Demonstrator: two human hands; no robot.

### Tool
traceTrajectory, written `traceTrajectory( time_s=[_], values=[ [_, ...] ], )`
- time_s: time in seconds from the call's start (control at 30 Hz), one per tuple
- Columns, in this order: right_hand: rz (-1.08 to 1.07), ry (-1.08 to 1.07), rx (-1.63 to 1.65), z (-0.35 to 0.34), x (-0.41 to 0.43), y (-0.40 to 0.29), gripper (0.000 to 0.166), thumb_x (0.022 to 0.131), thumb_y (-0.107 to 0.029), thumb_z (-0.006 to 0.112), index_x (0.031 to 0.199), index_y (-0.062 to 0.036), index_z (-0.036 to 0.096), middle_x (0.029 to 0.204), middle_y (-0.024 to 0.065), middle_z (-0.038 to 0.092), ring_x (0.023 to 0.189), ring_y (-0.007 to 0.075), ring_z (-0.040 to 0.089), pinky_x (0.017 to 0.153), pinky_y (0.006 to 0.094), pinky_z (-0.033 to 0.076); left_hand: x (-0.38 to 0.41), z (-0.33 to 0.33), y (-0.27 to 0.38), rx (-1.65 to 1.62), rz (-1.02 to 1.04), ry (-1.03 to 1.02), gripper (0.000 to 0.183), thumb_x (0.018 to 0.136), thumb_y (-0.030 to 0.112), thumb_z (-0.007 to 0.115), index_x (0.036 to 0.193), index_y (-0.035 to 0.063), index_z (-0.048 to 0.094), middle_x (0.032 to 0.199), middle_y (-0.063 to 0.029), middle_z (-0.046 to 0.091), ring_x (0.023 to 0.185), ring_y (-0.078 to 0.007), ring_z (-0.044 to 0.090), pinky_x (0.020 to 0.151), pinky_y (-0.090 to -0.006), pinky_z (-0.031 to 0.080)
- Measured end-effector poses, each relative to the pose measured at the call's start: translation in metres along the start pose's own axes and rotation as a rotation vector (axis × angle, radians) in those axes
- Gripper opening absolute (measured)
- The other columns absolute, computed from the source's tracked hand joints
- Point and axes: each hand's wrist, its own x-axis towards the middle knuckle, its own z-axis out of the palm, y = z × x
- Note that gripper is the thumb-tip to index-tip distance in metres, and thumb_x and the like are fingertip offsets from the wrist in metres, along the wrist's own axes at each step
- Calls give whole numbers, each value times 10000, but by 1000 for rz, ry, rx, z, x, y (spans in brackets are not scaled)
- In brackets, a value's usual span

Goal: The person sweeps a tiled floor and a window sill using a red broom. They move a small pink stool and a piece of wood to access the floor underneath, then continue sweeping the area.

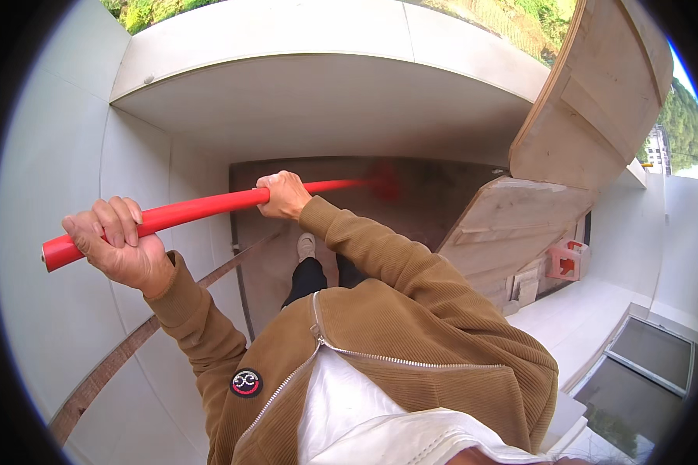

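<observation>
A red pole (203, 210), like a broom or mop handle, slants across the view in front of me. My left hand (119, 241) is wrapped around it near its butt end, at the left. Further down the pole, my right hand (284, 195) grips it too, with its back turned up. The pole's far end (384, 180) is a red blur low over the dark brown floor (424, 203), so I cannot tell what head it carries. One of my light shoes (306, 246) shows on the floor below.
A white parapet wall (320, 93) runs along the front, and a white side wall (64, 192) stands at left with a wooden strip (107, 369) near it. Large wooden boards (593, 110) lean at right. A pink-and-red plastic stool (564, 260) and a framed window (634, 366) lie beyond.
</observation>
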Motion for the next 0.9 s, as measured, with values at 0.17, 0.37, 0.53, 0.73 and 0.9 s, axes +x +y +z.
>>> traceTrajectory(
  time_s=[0.17, 0.37, 0.53, 0.73, 0.9],
  values=[
    [121, -146, -65, 4, 2, 65, 111, 644, -172, 592, 640, -64, 616, 626, 165, 596, 628, 364, 589, 611, 442, 483, -7, -17, -70, 14, -222, 188, 451, 917, 221, 464, 535, 181, 229, 444, 46, 209, 400, -77, 196, 468, -241, 249],
    [94, -122, -159, -26, -36, 171, 193, 739, -245, 598, 650, -75, 624, 612, 154, 600, 597, 357, 592, 581, 445, 483, -63, 23, -152, -22, -357, 158, 443, 911, 203, 437, 517, 164, 240, 443, 38, 213, 393, -83, 214, 465, -257, 282],
    [229, -233, -157, -44, -49, 189, 161, 727, -231, 602, 673, -82, 630, 645, 155, 611, 635, 359, 598, 617, 453, 479, -81, 20, -169, -93, -455, 68, 408, 913, 191, 415, 527, 161, 282, 441, 36, 229, 402, -85, 246, 496, -272, 320],
    [506, -380, -376, -81, -107, 306, 200, 687, -206, 617, 848, -101, 673, 763, 141, 649, 786, 346, 619, 739, 428, 481, -177, 19, -277, -182, -848, -23, 279, 926, 194, 458, 670, 109, 388, 625, -13, 380, 670, -156, 453, 867, -400, 400],
    [841, -575, -684, -138, -193, 404, 438, 620, -241, 707, 1046, -177, 628, 1050, 16, 627, 1070, 204, 548, 881, 468, 394, -264, 70, -313, -42, -1277, -272, 265, 945, 328, 463, 827, 90, 467, 995, -84, 594, 1182, -249, 461, 1015, -421, 332]
  ],
)
